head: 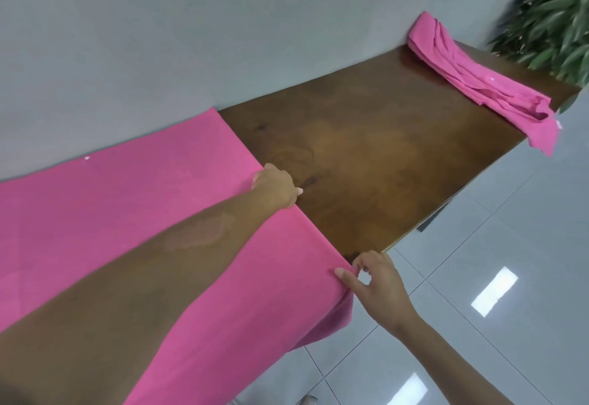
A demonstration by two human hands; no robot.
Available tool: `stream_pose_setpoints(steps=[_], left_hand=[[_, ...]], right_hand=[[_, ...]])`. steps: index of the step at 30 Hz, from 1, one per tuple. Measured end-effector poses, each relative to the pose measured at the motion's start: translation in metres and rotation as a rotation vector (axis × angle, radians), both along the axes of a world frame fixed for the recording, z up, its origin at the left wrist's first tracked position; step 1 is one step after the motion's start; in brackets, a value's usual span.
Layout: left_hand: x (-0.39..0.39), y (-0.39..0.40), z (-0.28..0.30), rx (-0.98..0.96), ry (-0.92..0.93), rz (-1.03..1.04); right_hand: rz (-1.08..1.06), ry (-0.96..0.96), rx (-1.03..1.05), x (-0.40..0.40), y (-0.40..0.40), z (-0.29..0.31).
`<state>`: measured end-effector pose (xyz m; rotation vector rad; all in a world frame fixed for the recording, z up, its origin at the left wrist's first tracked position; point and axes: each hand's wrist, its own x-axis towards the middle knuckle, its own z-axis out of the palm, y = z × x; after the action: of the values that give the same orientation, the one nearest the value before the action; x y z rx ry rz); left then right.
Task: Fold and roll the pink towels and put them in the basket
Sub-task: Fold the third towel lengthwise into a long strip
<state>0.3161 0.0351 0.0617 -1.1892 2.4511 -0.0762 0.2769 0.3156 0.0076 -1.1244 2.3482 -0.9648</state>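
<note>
Right hand pinches the spread pink towel at its near corner, w/ cloth hanging off the worktop edge; left hand grips the same edge further back. Risk: uneven pull skews the fold, or the overhang drags it floorwards. Beyond: second towel, crumpled, far end; plant behind. No basket in view.

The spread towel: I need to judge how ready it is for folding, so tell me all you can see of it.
The spread towel is bright pink, smooth soft cloth, lying flat on the brown wooden table against the grey wall. Its near side hangs over the table's front. The left hand grips its straight edge midway; the right hand pinches that edge at the table's front corner. A small white speck shows near the wall.
</note>
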Motion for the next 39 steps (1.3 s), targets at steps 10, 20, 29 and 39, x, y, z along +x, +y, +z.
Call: stream_pose_setpoints(steps=[10, 20, 29, 39], left_hand=[[-0.012, 0.02, -0.009, -0.106, -0.245, -0.006], [-0.013, 0.019, -0.012, -0.138, -0.137, 0.045], [-0.015, 0.019, -0.003, -0.141, -0.091, 0.13], [0.0, 0.006, -0.002, -0.047, 0.263, 0.252]], right_hand=[[0.014, -0.088, -0.053, 0.012, 0.017, -0.035], [0.104, -0.239, -0.017, -0.015, 0.044, -0.078], [0.083, -0.514, -0.098, -0.009, 0.02, -0.065], [-0.028, -0.412, -0.159, 0.016, 0.035, -0.053]])
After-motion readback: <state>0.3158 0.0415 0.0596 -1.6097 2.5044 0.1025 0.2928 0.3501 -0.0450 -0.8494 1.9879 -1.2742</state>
